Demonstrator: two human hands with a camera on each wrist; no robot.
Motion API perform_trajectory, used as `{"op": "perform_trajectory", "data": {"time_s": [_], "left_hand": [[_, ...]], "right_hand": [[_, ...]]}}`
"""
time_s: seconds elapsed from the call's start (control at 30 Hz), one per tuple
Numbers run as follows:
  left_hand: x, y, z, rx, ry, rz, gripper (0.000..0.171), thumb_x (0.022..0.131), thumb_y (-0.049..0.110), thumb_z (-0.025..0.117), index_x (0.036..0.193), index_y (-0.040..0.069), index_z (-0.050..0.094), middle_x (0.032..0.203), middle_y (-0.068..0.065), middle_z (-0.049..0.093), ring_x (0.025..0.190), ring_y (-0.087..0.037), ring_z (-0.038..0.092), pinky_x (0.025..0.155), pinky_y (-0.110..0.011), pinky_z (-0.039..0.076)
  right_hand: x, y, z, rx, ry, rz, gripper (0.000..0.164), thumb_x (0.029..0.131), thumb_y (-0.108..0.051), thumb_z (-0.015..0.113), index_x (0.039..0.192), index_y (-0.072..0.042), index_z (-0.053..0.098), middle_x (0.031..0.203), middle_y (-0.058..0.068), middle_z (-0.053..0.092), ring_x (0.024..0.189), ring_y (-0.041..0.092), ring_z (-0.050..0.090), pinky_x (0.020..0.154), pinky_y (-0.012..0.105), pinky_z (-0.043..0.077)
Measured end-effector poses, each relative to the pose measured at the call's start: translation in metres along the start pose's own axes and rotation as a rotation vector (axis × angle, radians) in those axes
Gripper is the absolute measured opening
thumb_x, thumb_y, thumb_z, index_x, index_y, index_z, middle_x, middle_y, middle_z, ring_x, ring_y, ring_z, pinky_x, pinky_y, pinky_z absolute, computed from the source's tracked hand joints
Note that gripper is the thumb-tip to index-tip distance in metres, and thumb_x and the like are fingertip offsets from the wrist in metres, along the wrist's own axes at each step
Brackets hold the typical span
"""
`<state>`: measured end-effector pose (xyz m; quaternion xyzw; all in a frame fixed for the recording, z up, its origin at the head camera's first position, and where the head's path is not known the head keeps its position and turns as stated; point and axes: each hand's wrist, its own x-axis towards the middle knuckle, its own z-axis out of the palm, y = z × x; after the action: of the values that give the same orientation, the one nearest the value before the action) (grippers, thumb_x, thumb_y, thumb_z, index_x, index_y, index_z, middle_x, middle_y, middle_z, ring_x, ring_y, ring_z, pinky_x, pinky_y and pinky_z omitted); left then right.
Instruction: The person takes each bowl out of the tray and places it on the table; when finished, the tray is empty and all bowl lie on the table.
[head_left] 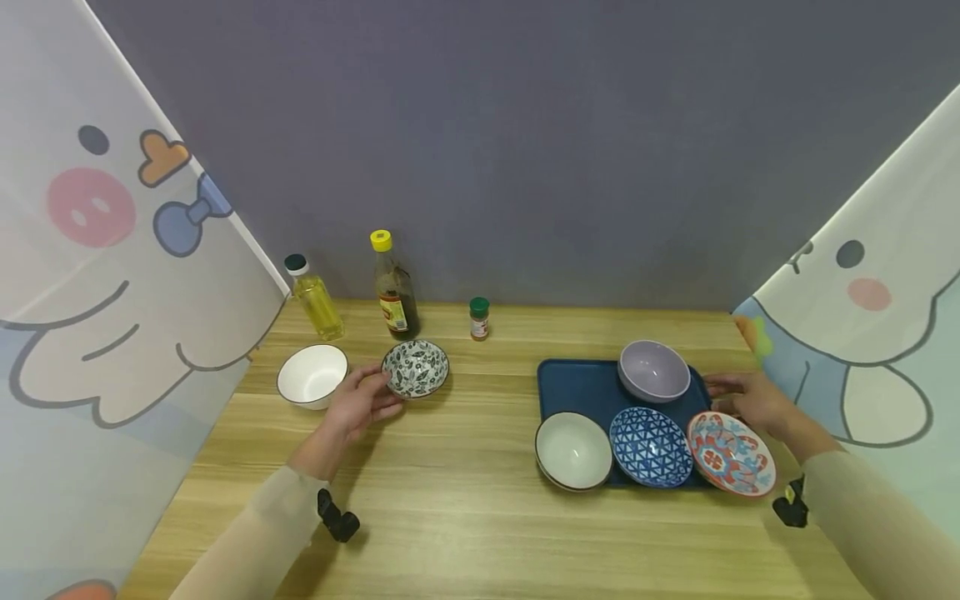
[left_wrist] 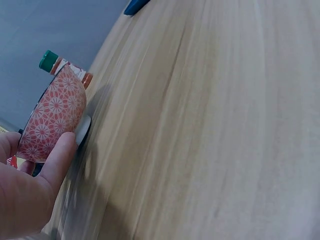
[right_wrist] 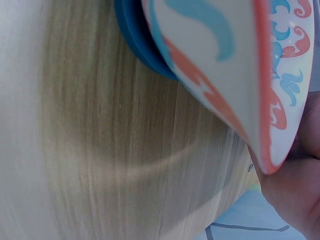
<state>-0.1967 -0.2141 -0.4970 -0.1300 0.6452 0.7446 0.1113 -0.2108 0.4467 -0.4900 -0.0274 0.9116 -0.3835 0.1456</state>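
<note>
My left hand (head_left: 362, 404) holds a small bowl (head_left: 416, 368) by its near left side, fingers and thumb at the rim. Inside, the bowl is white with dark leaves; in the left wrist view its outside (left_wrist: 56, 107) is red with pale flowers. Right of the tray, my right hand (head_left: 753, 400) has its fingers pointing at the right edge of the blue tray (head_left: 573, 379); whether they touch it is unclear. A red-and-blue patterned bowl (head_left: 731, 454) lies at the tray's front right corner and hides part of this hand (right_wrist: 295, 185) in the right wrist view.
On the tray are a lilac bowl (head_left: 654, 371), a blue patterned bowl (head_left: 651, 447) and white bowls (head_left: 573, 450) overhanging its front left. Left on the table stand a white bowl (head_left: 312, 375), an oil bottle (head_left: 318, 304), a dark sauce bottle (head_left: 396, 300) and a green-capped spice jar (head_left: 479, 319).
</note>
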Motion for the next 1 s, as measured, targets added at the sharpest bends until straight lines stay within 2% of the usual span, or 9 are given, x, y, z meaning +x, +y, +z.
{"op": "perform_trajectory", "data": {"time_s": [0.13,0.27,0.37,0.5,0.67,0.83,1.0], "left_hand": [[-0.001,-0.003,0.000,-0.009,0.009,-0.009,0.055,0.110,0.018,0.050,0.156,-0.001,0.026,0.135,-0.025,0.055,0.095,-0.022,0.074,0.094,-0.045,0.061],[-0.003,-0.004,0.001,-0.014,0.017,-0.011,0.056,0.109,0.018,0.050,0.157,-0.001,0.027,0.137,-0.029,0.055,0.093,-0.021,0.075,0.093,-0.046,0.061],[-0.006,-0.005,0.001,-0.007,0.026,-0.004,0.057,0.109,0.018,0.050,0.157,-0.002,0.026,0.140,-0.031,0.052,0.093,-0.021,0.075,0.092,-0.045,0.062],[-0.008,-0.007,-0.001,-0.002,0.039,0.004,0.055,0.109,0.018,0.050,0.155,-0.004,0.028,0.142,-0.032,0.049,0.091,-0.020,0.075,0.091,-0.043,0.062],[-0.009,-0.008,-0.002,0.015,0.042,0.004,0.053,0.109,0.018,0.050,0.154,-0.004,0.029,0.138,-0.029,0.051,0.090,-0.019,0.075,0.089,-0.040,0.063],[-0.010,-0.006,-0.002,0.074,0.062,-0.007,0.053,0.109,0.018,0.051,0.153,-0.003,0.032,0.134,-0.029,0.057,0.089,-0.015,0.074,0.088,-0.036,0.064],[-0.011,-0.001,-0.001,0.165,0.092,0.021,0.052,0.108,0.017,0.053,0.153,-0.004,0.036,0.138,-0.030,0.056,0.098,-0.015,0.072,0.095,-0.037,0.061]], "right_hand": [[0.000,0.003,0.000,0.002,-0.005,0.013,0.054,0.090,0.010,0.060,0.142,0.016,0.048,0.127,0.039,0.060,0.101,0.029,0.069,0.071,0.030,0.062],[-0.001,0.003,0.000,-0.018,-0.005,0.019,0.053,0.091,0.009,0.060,0.143,0.015,0.048,0.128,0.038,0.061,0.104,0.034,0.069,0.072,0.029,0.061],[0.000,0.003,-0.001,-0.031,-0.003,0.016,0.053,0.092,0.007,0.061,0.143,0.015,0.049,0.128,0.037,0.061,0.107,0.037,0.068,0.072,0.028,0.061],[0.001,0.001,-0.002,-0.018,-0.008,0.016,0.054,0.091,0.007,0.061,0.143,0.015,0.048,0.129,0.038,0.060,0.105,0.033,0.068,0.072,0.028,0.061],[0.000,-0.001,-0.002,-0.012,-0.011,0.018,0.056,0.091,0.005,0.062,0.144,0.015,0.047,0.130,0.039,0.059,0.106,0.033,0.067,0.071,0.030,0.062],[-0.001,0.000,-0.002,-0.012,-0.013,0.029,0.056,0.092,0.005,0.061,0.144,0.015,0.046,0.131,0.039,0.058,0.105,0.032,0.068,0.072,0.030,0.062],[0.001,0.002,-0.002,-0.009,-0.019,0.034,0.056,0.092,0.006,0.060,0.145,0.015,0.045,0.132,0.039,0.057,0.102,0.027,0.069,0.072,0.030,0.062]]}}
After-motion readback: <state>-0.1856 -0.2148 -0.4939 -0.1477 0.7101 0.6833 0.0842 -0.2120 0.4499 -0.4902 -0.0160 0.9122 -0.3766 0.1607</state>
